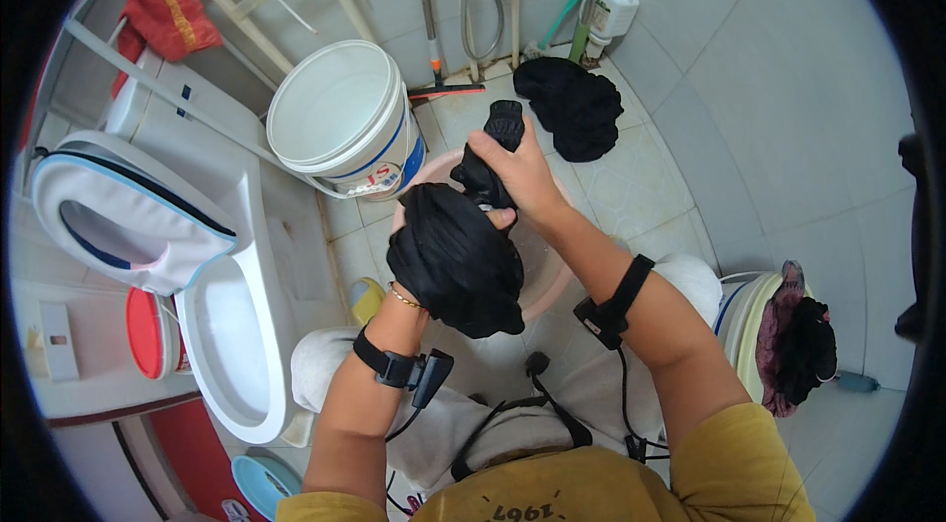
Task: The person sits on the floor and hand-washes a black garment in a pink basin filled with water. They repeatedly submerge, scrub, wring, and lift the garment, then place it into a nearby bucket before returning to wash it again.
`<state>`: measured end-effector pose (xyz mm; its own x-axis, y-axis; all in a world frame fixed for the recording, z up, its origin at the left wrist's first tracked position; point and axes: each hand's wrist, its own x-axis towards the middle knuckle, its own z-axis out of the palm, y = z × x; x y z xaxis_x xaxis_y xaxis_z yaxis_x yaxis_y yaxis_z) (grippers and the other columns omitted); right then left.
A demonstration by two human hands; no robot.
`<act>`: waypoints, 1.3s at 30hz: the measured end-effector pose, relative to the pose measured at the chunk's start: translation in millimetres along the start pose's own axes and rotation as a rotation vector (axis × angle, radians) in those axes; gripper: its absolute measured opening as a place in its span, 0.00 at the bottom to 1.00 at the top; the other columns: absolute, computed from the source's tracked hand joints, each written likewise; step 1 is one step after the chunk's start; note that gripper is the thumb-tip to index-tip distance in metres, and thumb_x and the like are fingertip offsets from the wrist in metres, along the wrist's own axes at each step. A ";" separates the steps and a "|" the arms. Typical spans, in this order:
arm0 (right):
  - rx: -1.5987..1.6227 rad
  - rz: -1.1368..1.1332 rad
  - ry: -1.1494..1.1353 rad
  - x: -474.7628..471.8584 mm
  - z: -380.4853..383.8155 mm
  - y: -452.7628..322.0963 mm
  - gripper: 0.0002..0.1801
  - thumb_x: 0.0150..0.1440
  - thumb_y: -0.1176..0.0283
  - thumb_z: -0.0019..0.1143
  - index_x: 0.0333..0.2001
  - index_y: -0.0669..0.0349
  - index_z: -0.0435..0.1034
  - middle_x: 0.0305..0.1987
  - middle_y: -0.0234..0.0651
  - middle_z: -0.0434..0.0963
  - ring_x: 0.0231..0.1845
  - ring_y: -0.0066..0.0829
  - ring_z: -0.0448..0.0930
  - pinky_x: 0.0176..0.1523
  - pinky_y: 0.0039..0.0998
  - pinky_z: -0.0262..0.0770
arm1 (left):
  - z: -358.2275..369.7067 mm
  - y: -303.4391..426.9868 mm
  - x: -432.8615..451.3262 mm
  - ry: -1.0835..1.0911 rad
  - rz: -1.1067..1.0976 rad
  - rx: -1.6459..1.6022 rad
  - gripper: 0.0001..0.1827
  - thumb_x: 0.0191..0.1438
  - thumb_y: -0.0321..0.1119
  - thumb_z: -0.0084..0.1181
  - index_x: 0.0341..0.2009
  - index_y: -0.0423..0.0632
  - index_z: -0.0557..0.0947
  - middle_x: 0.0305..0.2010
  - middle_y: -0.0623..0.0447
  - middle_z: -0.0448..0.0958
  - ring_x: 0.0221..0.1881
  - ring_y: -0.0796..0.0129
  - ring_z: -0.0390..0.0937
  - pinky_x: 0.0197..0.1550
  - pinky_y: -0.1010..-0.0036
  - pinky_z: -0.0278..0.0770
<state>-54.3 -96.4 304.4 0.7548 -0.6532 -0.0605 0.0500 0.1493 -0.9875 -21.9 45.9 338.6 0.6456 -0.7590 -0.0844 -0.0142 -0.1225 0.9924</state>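
Note:
A black garment (pixel 462 256), bunched and dark as if wet, is held up over a pink plastic basin (pixel 550 293). My right hand (pixel 528 171) grips its narrow, twisted upper end, and a ribbed edge sticks out above the fist. Cloth drapes over most of my left hand (pixel 502 218); its thumb shows pressed against the fabric, while the other fingers are hidden. Below the garment, much of the basin's inside is covered from sight. Another black cloth heap (pixel 573 108) lies on the floor tiles beyond the basin.
A white bucket (pixel 336 115) stands left of the basin, beside a white toilet (pixel 236 337). Against the far wall lean a floor squeegee (pixel 447 89) and a white jug (pixel 615 8). On the right, clothes (pixel 798 352) hang over another bucket (pixel 739 307). Cables run from both forearm straps.

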 end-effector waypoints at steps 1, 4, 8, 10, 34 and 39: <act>0.156 0.051 -0.057 -2.2 -2.5 -2.4 0.35 0.56 0.43 0.61 0.51 0.64 0.65 0.46 0.40 0.75 0.48 0.30 0.76 0.56 0.29 0.71 | -2.9 0.5 -2.5 0.014 0.038 -0.082 0.26 0.44 0.39 0.69 0.47 0.39 0.80 0.38 0.52 0.81 0.38 0.66 0.75 0.46 0.70 0.74; 0.941 0.211 -0.614 3.7 -27.5 -17.8 0.43 0.62 0.34 0.39 0.65 0.59 0.55 0.59 0.43 0.71 0.62 0.39 0.72 0.67 0.40 0.65 | -14.5 2.7 -1.4 0.076 0.133 -0.024 0.17 0.50 0.41 0.63 0.39 0.41 0.80 0.29 0.52 0.79 0.29 0.64 0.75 0.38 0.70 0.74; 0.755 0.318 -0.400 -4.5 -33.2 -18.9 0.42 0.61 0.35 0.40 0.66 0.58 0.57 0.66 0.41 0.66 0.69 0.36 0.65 0.71 0.45 0.58 | -20.6 2.4 -7.0 -0.113 -0.210 -0.723 0.16 0.50 0.40 0.62 0.38 0.40 0.80 0.28 0.49 0.78 0.29 0.63 0.76 0.37 0.71 0.76; 0.825 0.362 -0.469 -7.4 -31.4 -15.6 0.44 0.60 0.34 0.41 0.66 0.60 0.56 0.65 0.42 0.67 0.68 0.37 0.66 0.71 0.44 0.59 | -20.7 0.3 -8.8 -0.109 -0.204 -0.689 0.17 0.50 0.40 0.62 0.39 0.40 0.79 0.30 0.48 0.79 0.31 0.62 0.77 0.37 0.71 0.76; -0.068 0.340 -0.067 9.2 -43.4 -38.3 0.36 0.62 0.44 0.52 0.63 0.59 0.62 0.57 0.34 0.72 0.60 0.33 0.72 0.59 0.38 0.74 | -17.7 -3.8 -5.6 -0.027 -0.326 -0.915 0.20 0.61 0.45 0.49 0.45 0.40 0.80 0.34 0.46 0.81 0.35 0.61 0.79 0.43 0.69 0.78; 0.540 0.186 -0.502 1.1 -29.6 -18.1 0.59 0.44 0.24 0.43 0.72 0.49 0.51 0.70 0.32 0.63 0.70 0.37 0.65 0.70 0.45 0.63 | -15.1 -12.8 -10.6 -0.201 -0.298 -1.031 0.28 0.58 0.54 0.51 0.47 0.39 0.77 0.36 0.45 0.76 0.40 0.58 0.75 0.46 0.67 0.76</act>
<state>-73.7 -121.8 317.9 0.9825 -0.1854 -0.0180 0.1090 0.6506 -0.7516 -17.1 65.2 328.2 0.3791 -0.8898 -0.2541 0.8292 0.2047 0.5201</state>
